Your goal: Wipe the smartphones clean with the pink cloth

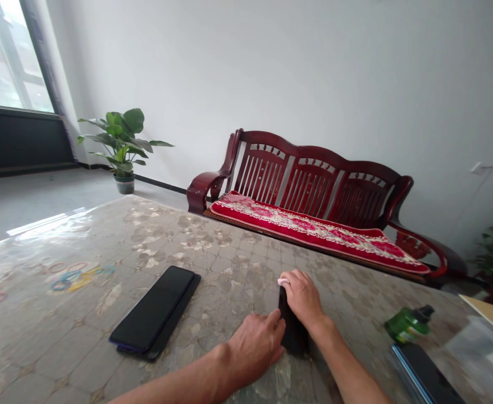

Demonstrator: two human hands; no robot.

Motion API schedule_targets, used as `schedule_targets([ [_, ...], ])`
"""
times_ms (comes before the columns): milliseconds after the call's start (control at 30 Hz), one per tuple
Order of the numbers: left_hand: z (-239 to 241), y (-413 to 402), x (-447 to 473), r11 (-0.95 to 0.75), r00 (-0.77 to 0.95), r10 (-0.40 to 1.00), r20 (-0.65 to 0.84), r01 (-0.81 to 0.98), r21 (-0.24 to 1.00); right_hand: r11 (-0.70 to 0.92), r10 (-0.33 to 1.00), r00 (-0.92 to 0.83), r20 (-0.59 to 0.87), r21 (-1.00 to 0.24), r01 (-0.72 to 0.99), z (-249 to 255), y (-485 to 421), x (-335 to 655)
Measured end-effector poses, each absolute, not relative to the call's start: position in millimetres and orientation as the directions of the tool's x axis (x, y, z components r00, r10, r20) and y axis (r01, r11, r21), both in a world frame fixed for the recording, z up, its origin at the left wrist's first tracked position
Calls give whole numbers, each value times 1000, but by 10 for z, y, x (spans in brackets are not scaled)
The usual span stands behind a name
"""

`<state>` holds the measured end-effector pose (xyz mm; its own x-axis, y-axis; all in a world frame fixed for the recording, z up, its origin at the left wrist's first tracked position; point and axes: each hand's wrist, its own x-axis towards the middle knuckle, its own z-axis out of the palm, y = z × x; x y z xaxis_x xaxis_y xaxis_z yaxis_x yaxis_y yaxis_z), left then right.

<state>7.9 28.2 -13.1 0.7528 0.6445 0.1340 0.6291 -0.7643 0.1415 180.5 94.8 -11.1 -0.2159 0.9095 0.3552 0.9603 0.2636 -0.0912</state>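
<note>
A dark phone-like slab stands on its long edge on the patterned table. My left hand rests against its near left side, fingers curled around it. My right hand grips its far end, with a small pink-white bit at the fingertips. To the left, a black phone lies screen up on a second dark phone or case.
Coloured rubber bands lie scattered at the table's left. A green bottle lies on its side at the right, next to another phone. Behind the table stand a red wooden bench and a potted plant.
</note>
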Motion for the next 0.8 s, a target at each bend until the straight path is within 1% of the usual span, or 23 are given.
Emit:
schedule_targets([
  [167, -111, 274, 79, -753, 744, 657, 123, 638, 162, 319, 901, -254, 352, -142, 937, -140, 800, 1807],
  [300, -102, 266, 80, -739, 736, 670, 103, 647, 186, 362, 893, -296, 339, -150, 920, -117, 688, 1819],
  [567, -160, 284, 100, -706, 716, 693, 77, 654, 273, 346, 904, -287, 316, -148, 927, -41, 657, 1803],
  [800, -220, 295, 124, -685, 696, 714, 68, 677, 268, 351, 911, -295, 287, -170, 921, -20, 633, 1827],
])
